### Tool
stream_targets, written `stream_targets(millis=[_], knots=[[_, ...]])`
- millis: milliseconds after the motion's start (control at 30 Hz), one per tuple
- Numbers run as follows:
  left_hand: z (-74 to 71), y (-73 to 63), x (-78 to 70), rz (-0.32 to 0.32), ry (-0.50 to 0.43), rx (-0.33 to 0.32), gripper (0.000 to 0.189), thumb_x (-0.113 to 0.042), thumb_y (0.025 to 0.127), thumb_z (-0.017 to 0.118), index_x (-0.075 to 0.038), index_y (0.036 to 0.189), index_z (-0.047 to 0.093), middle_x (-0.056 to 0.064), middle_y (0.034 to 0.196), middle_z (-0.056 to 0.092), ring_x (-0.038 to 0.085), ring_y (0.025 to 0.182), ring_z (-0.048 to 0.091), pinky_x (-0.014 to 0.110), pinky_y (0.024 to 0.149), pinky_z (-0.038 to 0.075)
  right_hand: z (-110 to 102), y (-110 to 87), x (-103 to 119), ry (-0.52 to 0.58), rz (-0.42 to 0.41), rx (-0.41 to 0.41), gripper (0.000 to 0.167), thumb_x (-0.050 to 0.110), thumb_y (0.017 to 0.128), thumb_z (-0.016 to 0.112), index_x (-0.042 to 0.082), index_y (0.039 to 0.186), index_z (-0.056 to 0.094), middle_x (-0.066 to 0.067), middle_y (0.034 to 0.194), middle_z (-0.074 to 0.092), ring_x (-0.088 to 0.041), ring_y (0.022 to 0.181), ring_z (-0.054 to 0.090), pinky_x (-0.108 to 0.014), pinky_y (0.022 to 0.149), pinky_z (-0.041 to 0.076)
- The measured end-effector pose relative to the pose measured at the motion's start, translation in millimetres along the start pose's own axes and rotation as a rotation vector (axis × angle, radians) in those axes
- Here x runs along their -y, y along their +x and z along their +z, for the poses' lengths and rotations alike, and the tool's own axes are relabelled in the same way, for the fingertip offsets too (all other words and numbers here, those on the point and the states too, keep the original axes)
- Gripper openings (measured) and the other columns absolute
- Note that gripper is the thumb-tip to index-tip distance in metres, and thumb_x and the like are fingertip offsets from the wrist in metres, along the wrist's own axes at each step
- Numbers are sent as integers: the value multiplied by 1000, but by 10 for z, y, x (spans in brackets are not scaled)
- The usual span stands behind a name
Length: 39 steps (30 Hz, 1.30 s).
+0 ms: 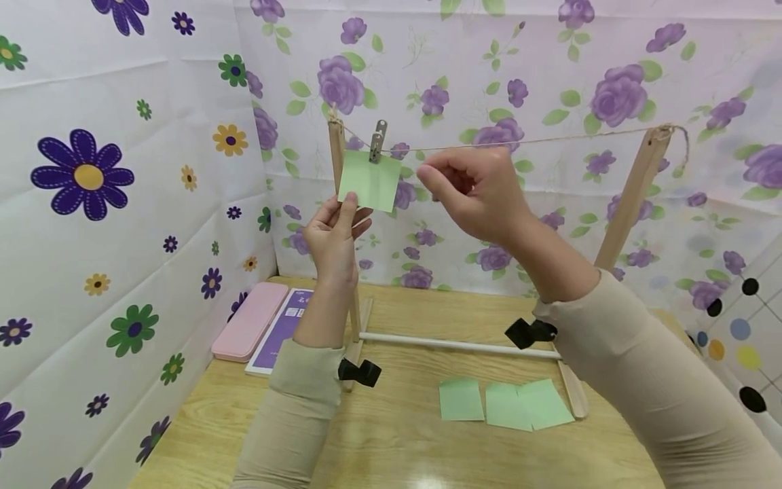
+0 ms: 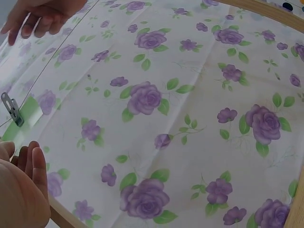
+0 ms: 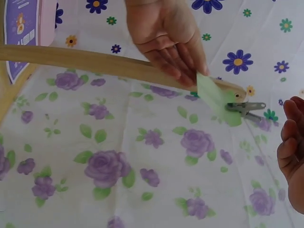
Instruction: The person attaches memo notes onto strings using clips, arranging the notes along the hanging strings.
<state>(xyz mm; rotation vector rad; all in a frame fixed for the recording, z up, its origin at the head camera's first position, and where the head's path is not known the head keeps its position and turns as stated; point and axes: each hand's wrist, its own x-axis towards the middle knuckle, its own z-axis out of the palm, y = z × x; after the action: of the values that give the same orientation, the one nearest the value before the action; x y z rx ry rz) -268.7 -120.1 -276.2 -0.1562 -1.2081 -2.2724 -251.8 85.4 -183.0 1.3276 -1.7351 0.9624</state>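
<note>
A pale green paper square [image 1: 369, 180] hangs from a string [image 1: 550, 138] near its left end. A metal clip [image 1: 377, 141] fastens the paper's top edge there. My left hand [image 1: 334, 238] pinches the lower left corner of the paper, thumb in front and fingers behind. To the right of the paper, my right hand [image 1: 479, 193] is raised close to the string, fingers loosely bent and holding nothing. In the right wrist view the clip [image 3: 246, 110] grips the paper [image 3: 216, 99], and a gap separates it from my right hand [image 3: 292, 142].
Wooden posts [image 1: 632, 197] hold up the string, joined low down by a white rod [image 1: 458, 345]. Several green paper squares [image 1: 461, 399] lie on the wooden table [image 1: 391, 448]. A pink case [image 1: 252, 320] and a purple-and-white booklet [image 1: 277, 339] are at the left. Flowered cloth hangs behind.
</note>
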Motion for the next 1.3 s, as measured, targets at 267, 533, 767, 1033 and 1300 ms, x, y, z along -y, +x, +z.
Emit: stream_targets(millis=[267, 533, 767, 1033, 1300], knots=[[-76, -41, 54, -27, 18, 48, 22, -20, 93, 77, 0, 101, 69, 12, 94, 75, 22, 84, 76, 34, 78, 64, -89, -659, -162, 10, 153, 35, 13, -1, 96, 63, 0, 91, 75, -3, 68, 67, -5, 47, 48, -17, 41, 38], [-246, -156, 241, 31, -35, 76, 23, -17, 96, 72, 3, 105, 67, 6, 82, 74, 15, 69, 74, 27, 67, 64, -257, -1355, -247, -2, 381, -16, 19, -11, 94, 62, 1, 94, 76, -5, 70, 70, -9, 54, 61, -14, 48, 50], [-450, -291, 396, -32, 96, 69, 27, -12, 97, 71, 10, 111, 64, 4, 83, 74, 12, 67, 73, 27, 66, 64, -402, -1875, -264, -8, 592, -32, 16, -11, 96, 60, -4, 96, 74, 5, 76, 70, -12, 61, 64, -16, 50, 52], [-595, -547, 601, -46, 375, 167, 20, -14, 96, 72, 2, 108, 70, 10, 90, 74, 14, 72, 73, 31, 69, 65, -581, -2366, -194, -39, 742, -37, 12, 4, 100, 63, 2, 98, 75, -3, 80, 73, -10, 68, 68, -19, 58, 59], [-828, -862, 873, -104, 679, 457, 28, -25, 94, 75, -9, 117, 71, 5, 103, 73, 19, 93, 68, 26, 80, 62, -728, -2903, -164, -23, 886, -95, 15, 4, 102, 61, -4, 98, 73, -4, 83, 74, -9, 72, 69, -20, 61, 60]])
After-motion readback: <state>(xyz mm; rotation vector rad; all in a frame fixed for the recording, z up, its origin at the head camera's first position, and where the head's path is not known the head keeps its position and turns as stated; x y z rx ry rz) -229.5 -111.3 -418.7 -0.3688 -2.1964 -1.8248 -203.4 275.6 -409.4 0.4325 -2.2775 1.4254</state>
